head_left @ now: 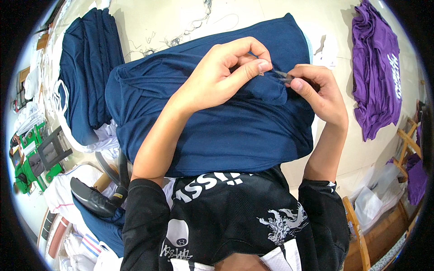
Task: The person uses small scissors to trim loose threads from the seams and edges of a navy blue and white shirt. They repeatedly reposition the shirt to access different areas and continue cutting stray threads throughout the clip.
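Observation:
A navy blue garment (217,131) lies spread on the pale table in front of me and hangs toward my lap. Over its upper part, my left hand (233,67) is closed, thumb and forefinger pinching a bit of the navy cloth or a thread at its edge; which one is too small to tell. Close to its right, my right hand (318,92) grips small thread snips (285,77), their metal tips pointing left at the pinched spot. The fingers hide most of the snips' body. A pocket-like flap of cloth sits just below the tips.
A stack of folded navy garments (92,67) lies at the left, a folded purple garment (375,72) with white print at the right. Loose dark thread scraps (174,41) litter the table's far part. A black chair part (92,196) stands lower left, wooden stool legs (357,235) lower right.

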A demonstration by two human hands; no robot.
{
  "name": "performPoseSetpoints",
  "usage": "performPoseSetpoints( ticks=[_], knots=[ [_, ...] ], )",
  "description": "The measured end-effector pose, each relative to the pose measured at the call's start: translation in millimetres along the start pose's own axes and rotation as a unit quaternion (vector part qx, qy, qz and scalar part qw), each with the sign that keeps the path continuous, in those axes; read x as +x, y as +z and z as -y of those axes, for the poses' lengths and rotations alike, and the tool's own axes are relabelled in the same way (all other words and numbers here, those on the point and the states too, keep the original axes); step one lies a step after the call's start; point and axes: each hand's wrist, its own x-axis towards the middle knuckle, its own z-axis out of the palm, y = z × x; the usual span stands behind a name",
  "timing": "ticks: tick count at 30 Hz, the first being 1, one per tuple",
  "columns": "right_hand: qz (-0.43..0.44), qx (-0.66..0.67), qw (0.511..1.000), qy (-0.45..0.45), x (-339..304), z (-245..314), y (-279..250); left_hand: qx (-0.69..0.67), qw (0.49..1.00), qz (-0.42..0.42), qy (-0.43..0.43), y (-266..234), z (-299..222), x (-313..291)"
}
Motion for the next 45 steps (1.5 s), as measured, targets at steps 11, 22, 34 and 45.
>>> performPoseSetpoints(
  ticks=[11,22,34,45],
  knots=[
    [0.038,0.071,0.994,-0.076,13,0,14,-0.014,0.998,-0.008,0.054,5,2,0],
    [0.080,0.218,0.972,-0.031,19,-22,15,-0.090,0.995,-0.032,0.031,-1,6,7],
    [-0.323,0.017,0.946,-0.025,25,-33,29,0.413,0.874,-0.258,-0.004,-163,76,31],
    [-0.326,0.046,0.944,0.007,26,-45,28,0.470,0.727,-0.384,-0.320,-171,12,-144]
  ],
)
